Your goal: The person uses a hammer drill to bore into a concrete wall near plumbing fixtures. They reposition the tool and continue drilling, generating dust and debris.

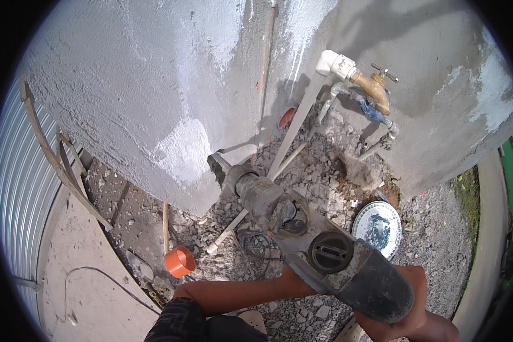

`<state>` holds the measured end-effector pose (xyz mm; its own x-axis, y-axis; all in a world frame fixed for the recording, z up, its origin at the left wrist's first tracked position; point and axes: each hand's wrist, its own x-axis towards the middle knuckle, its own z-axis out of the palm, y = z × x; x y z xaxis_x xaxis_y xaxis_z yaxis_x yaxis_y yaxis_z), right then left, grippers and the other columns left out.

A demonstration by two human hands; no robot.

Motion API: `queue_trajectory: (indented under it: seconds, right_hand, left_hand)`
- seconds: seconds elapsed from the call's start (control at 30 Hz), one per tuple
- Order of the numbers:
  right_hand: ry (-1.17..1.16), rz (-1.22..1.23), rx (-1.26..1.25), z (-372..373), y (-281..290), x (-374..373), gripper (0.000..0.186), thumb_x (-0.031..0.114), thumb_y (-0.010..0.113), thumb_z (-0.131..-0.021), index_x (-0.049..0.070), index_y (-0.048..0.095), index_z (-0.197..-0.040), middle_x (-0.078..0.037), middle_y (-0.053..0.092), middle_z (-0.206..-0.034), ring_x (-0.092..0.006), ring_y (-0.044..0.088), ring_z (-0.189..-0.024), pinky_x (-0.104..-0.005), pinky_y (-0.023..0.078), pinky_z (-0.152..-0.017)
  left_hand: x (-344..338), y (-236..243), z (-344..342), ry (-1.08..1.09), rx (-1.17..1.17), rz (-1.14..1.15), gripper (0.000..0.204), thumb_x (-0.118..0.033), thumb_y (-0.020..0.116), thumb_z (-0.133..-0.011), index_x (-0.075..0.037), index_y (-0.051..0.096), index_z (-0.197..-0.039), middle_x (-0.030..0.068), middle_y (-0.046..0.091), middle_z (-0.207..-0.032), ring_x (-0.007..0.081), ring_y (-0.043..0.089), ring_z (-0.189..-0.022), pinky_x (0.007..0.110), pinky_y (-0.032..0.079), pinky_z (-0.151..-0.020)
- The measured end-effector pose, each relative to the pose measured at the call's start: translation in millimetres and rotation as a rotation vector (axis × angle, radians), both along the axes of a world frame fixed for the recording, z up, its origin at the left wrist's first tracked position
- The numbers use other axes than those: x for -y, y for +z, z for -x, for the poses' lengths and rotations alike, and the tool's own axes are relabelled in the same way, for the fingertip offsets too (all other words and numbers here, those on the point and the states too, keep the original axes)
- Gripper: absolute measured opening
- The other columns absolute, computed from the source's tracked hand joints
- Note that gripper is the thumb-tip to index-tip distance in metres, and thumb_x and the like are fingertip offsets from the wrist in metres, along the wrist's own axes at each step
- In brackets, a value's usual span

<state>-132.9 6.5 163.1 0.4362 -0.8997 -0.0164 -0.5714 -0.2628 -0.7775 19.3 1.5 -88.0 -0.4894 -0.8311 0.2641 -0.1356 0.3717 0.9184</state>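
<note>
A dusty grey demolition hammer stretches diagonally across the middle, with a round dial and a black rear housing. Its chisel bit reaches into a broken hole low in the grey plastered wall. My right hand is closed around the rear of the hammer, its fingers partly covered by the housing. From the lower left my left hand comes in beneath the hammer's body and holds it; most of its fingers are hidden behind the tool.
A brass tap on white pipe juts from the wall, above older metal piping. Rubble covers the ground, with an orange pipe fitting, a white pipe and a round patterned plate. A cable lies at left.
</note>
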Motion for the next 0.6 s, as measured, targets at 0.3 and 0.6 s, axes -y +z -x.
queue_trajectory:
  seconds: [0.3,0.6]
  right_hand:
    - [-0.028,-0.09,0.145,-35.1,13.5,13.4,0.025,0.004,0.078,-0.082,-0.005,0.075,-0.105,-0.012,0.078,-0.087,-0.0161,0.075,-0.072,-0.0301,0.056,-0.064]
    - [-0.041,-0.154,0.128,-29.5,-1.9,-10.1,0.032,0.007,0.078,-0.087,-0.002,0.073,-0.117,-0.014,0.079,-0.097,-0.0183,0.077,-0.087,-0.0331,0.06,-0.075]
  left_hand:
    - [5.9,10.2,-13.6,0.09,-0.088,0.02,0.089,-0.055,0.088,-0.077,-0.011,0.053,-0.146,0.0104,0.059,-0.143,0.0289,0.056,-0.134,0.045,0.038,-0.118]
    - [-2.8,13.2,-21.4,0.157,-0.229,-0.014,0.104,-0.051,0.093,-0.073,-0.015,0.039,-0.154,0.0098,0.055,-0.147,0.0306,0.056,-0.134,0.044,0.039,-0.119]
